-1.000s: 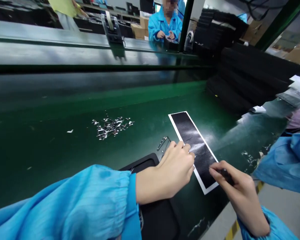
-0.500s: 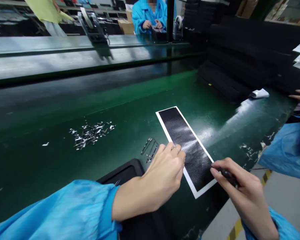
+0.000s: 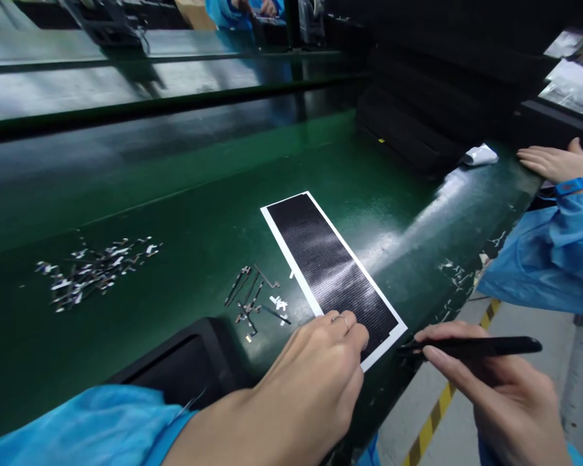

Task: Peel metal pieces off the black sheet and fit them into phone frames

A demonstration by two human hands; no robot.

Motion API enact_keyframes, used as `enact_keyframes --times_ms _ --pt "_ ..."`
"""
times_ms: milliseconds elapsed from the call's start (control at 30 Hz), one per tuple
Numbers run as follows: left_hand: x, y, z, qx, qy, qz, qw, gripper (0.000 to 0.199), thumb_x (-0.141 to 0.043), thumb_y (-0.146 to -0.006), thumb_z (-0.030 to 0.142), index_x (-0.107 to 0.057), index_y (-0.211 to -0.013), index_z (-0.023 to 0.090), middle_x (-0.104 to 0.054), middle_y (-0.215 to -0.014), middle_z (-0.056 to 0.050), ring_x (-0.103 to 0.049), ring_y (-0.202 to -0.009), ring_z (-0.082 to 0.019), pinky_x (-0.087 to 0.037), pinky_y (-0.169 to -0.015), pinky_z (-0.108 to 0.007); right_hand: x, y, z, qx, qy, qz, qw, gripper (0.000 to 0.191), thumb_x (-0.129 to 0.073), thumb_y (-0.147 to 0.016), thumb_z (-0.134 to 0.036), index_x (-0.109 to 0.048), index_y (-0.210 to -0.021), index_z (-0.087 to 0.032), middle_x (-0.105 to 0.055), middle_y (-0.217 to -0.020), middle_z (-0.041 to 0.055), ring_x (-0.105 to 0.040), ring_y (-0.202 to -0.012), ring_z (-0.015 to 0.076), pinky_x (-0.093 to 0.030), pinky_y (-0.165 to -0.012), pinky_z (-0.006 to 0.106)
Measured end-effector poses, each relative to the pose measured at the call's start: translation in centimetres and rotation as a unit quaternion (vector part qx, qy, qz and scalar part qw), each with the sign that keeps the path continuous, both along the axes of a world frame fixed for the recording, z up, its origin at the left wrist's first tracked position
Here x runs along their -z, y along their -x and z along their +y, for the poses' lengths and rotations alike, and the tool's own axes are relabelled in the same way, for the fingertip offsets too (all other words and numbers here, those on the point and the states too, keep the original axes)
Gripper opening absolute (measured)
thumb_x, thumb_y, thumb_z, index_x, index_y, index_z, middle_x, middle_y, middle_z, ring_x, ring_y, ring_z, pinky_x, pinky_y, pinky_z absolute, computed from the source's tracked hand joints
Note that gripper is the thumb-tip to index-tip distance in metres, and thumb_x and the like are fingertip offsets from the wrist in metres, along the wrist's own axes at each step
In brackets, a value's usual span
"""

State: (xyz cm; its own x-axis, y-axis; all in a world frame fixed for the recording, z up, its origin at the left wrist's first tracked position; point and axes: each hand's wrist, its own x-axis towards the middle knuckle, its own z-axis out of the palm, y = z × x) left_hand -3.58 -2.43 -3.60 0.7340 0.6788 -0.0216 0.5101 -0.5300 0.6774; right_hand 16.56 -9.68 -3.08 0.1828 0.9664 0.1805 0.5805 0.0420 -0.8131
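Note:
A long sheet [image 3: 330, 255] lies flat on the green table, black and finely striped with a white border. My left hand [image 3: 315, 369] rests over its near left edge, fingers curled down and pressed together; what is under the fingertips is hidden. Beyond the sheet's near right corner, my right hand [image 3: 495, 382] pinches black tweezers [image 3: 495, 346], their tips pointing left past the thumb. Left of the sheet lie several thin dark flex-cable-like strips [image 3: 247, 298] and small white bits [image 3: 279, 303].
A pile of small black and silver strips [image 3: 94, 268] lies to the left. Near my left sleeve is a black tray [image 3: 189, 356]. Dark stacked foam-like blocks [image 3: 418, 129] stand at the back right, with a crumpled white packet [image 3: 480, 155]. A co-worker's hand [image 3: 554, 162] rests at right.
The view has shifted, so the table appears further left. My right hand has drawn away from the sheet's edge with the tweezers. My left hand now sits nearer the sheet's near end.

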Motion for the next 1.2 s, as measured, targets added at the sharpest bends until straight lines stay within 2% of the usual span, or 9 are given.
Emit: enact_keyframes --times_ms 67,133,267,333,467,600,933,1067,1200 --pt "-0.9 -0.9 0.3 0.007 0.008 -0.013 1.000 0.027 -0.029 -0.086 0.012 -0.053 -0.077 0.016 -0.055 -0.074 -0.004 -0.051 -0.064 -0.016 -0.045 -0.065 -0.031 0.1 0.0 0.0 0.007 0.014 0.002 1.000 0.010 -0.063 -0.079 -0.028 -0.063 -0.089 -0.031 -0.069 -0.085 -0.0079 -0.066 -0.079 0.0106 -0.052 -0.071 0.013" --pt "-1.5 -1.6 0.5 0.010 0.040 -0.018 0.999 0.024 -0.030 -0.084 0.012 -0.050 -0.073 0.016 -0.054 -0.071 -0.003 -0.048 -0.059 -0.014 -0.041 -0.057 -0.027 0.2 0.0 0.1 0.020 0.023 0.000 1.000 0.008 -0.064 -0.077 -0.031 -0.065 -0.086 -0.031 -0.069 -0.083 -0.0072 -0.066 -0.078 0.0114 -0.052 -0.070 0.013" --pt "-1.9 -2.3 0.8 -0.027 0.158 -0.024 0.987 0.018 -0.033 -0.082 0.016 -0.048 -0.072 0.018 -0.058 -0.071 -0.001 -0.054 -0.063 -0.013 -0.039 -0.057 -0.024 0.7 0.5 0.5 0.106 0.018 0.030 0.994 0.007 -0.068 -0.073 -0.034 -0.068 -0.079 -0.029 -0.070 -0.078 -0.0049 -0.066 -0.070 0.0124 -0.051 -0.056 0.012" --pt "-1.6 -2.4 0.9 -0.043 0.181 -0.040 0.982 0.020 -0.032 -0.083 0.018 -0.049 -0.074 0.018 -0.059 -0.069 0.000 -0.055 -0.062 -0.013 -0.039 -0.057 -0.023 0.9 0.9 0.8 0.140 0.013 0.056 0.988 0.006 -0.069 -0.072 -0.034 -0.069 -0.077 -0.030 -0.070 -0.076 -0.0050 -0.065 -0.067 0.0119 -0.050 -0.052 0.012" --pt "-0.8 -2.4 0.7 -0.071 0.144 -0.079 0.984 0.020 -0.033 -0.083 0.018 -0.050 -0.072 0.019 -0.057 -0.062 0.003 -0.053 -0.055 -0.011 -0.035 -0.051 -0.022 1.0 1.1 1.2 0.175 0.024 0.076 0.981 0.006 -0.070 -0.070 -0.034 -0.069 -0.075 -0.029 -0.069 -0.070 -0.0048 -0.063 -0.059 0.0103 -0.049 -0.051 0.011" --pt "-0.5 -2.3 0.4 -0.080 0.129 -0.091 0.984 0.020 -0.036 -0.083 0.016 -0.053 -0.073 0.020 -0.055 -0.057 0.005 -0.050 -0.049 -0.009 -0.032 -0.047 -0.021 0.9 0.7 1.1 0.167 0.024 0.061 0.984 0.005 -0.069 -0.071 -0.032 -0.069 -0.075 -0.028 -0.069 -0.072 -0.0048 -0.064 -0.065 0.0104 -0.050 -0.057 0.011" --pt "-0.5 -1.9 0.7 -0.055 0.142 -0.084 0.985 0.022 -0.030 -0.090 0.021 -0.049 -0.078 0.020 -0.063 -0.065 0.000 -0.061 -0.059 -0.013 -0.042 -0.053 -0.022 1.4 0.9 1.0 0.169 0.024 0.060 0.984 0.005 -0.070 -0.072 -0.033 -0.069 -0.075 -0.030 -0.069 -0.076 -0.0068 -0.064 -0.069 0.0103 -0.051 -0.060 0.013" --pt "-0.4 -1.9 0.6 -0.066 0.144 -0.101 0.982 0.020 -0.032 -0.090 0.019 -0.049 -0.079 0.020 -0.064 -0.065 0.002 -0.062 -0.058 -0.012 -0.042 -0.052 -0.020 1.3 0.9 1.1 0.164 0.019 0.059 0.985 0.003 -0.070 -0.071 -0.032 -0.068 -0.073 -0.030 -0.069 -0.074 -0.0077 -0.063 -0.066 0.0089 -0.050 -0.059 0.011" --pt "-0.3 -1.9 0.7 -0.077 0.135 -0.128 0.980 0.019 -0.037 -0.089 0.014 -0.056 -0.089 0.020 -0.068 -0.072 0.004 -0.064 -0.062 -0.010 -0.044 -0.055 -0.018 1.5 0.7 1.1 0.161 0.029 0.081 0.983 0.005 -0.071 -0.070 -0.032 -0.069 -0.073 -0.028 -0.069 -0.074 -0.0047 -0.063 -0.066 0.0104 -0.050 -0.058 0.014"
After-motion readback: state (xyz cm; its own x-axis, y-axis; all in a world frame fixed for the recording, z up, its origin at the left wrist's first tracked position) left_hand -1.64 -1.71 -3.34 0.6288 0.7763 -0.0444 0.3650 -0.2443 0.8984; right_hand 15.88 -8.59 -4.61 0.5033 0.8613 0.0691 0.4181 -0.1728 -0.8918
